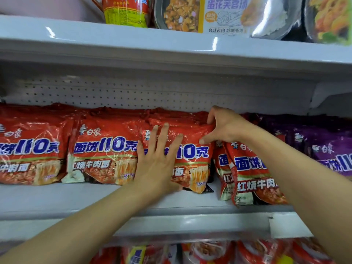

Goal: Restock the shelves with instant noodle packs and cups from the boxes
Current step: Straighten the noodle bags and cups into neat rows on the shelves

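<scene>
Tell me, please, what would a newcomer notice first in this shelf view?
Two bare hands work a red noodle multipack at mid-shelf: the left hand presses flat on its front, the right hand grips its top corner. Purple packs sit further right.

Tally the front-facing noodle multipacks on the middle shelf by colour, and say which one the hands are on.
Red multipacks: 5
Purple multipacks: 1 showing in front; any others are too blurred to count
Total: 6
The left hand presses flat on the third red pack; the right hand grips its top corner.
</scene>
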`<state>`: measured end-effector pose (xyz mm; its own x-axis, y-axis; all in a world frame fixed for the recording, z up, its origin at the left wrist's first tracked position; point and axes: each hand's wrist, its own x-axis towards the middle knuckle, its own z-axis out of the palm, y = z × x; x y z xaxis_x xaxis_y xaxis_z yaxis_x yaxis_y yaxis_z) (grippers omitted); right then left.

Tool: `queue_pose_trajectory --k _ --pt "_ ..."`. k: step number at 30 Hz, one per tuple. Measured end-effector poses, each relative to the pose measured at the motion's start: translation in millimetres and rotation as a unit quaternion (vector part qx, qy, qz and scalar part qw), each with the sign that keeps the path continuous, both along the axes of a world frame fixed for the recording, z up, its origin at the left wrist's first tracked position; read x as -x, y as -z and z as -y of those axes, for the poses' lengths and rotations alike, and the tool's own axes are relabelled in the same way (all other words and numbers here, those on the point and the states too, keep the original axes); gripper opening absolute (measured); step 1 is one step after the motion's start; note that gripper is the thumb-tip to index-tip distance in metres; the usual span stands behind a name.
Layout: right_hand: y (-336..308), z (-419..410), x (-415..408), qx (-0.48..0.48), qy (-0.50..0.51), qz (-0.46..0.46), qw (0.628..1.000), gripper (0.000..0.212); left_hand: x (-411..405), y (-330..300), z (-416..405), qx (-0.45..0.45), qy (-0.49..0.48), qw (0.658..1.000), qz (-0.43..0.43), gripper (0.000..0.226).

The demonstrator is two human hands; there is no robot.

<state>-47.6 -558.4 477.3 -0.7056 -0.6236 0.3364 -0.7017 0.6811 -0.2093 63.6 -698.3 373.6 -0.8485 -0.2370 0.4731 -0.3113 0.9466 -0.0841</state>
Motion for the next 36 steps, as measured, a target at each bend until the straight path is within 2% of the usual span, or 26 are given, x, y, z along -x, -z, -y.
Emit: queue_pose_trajectory --k 5,11,16,17,20,21,24,28,30,33,36 --pt "1.8 -5.0 -0.1 -0.03 -0.025 0.008 0.999 0.058 -13.0 4.9 17.0 0.022 0.045 0.999 -0.02 0.117" --pt "6.7 -1.1 2.4 0.013 -0.032 -0.026 0.999 0.024 -8.5 1.3 29.6 0.097 0.012 0.995 -0.003 0.125" --pt "15.7 2.0 1.5 0.064 -0.011 -0.077 0.995 0.019 -10.5 9.4 36.3 0.166 -0.017 0.985 -0.035 0.125" --pt "18.0 1.1 0.2 0.075 -0.004 -0.086 0.993 0.02 -11.7 10.9 36.4 0.17 -0.015 0.984 -0.038 0.123" --pt "22.3 -8.6 -2.6 0.08 0.038 -0.134 0.987 0.048 -17.9 14.3 38.6 0.167 0.005 0.984 -0.061 0.122" --pt "22.5 -13.8 -6.5 0.084 0.05 -0.161 0.982 0.048 -21.0 15.6 39.4 0.16 0.007 0.985 -0.066 0.121" --pt "27.7 -27.9 -23.6 0.065 0.038 -0.238 0.968 0.019 -31.5 17.8 42.1 0.147 0.023 0.985 -0.087 0.108" --pt "49.8 -27.8 -39.6 -0.002 -0.003 -0.202 0.979 0.013 -39.6 15.5 44.7 0.157 0.053 0.982 -0.092 0.084" --pt "60.4 -25.6 -41.2 -0.024 0.007 -0.215 0.976 0.009 -41.8 13.0 43.5 0.156 0.061 0.983 -0.079 0.078" --pt "66.7 -23.3 -43.8 -0.077 0.063 -0.253 0.962 0.031 -44.4 9.8 40.3 0.159 0.071 0.983 -0.049 0.065" --pt "67.2 -17.4 -47.5 -0.088 0.103 -0.239 0.961 0.056 -48.8 9.9 38.0 0.158 0.081 0.984 -0.026 0.051"
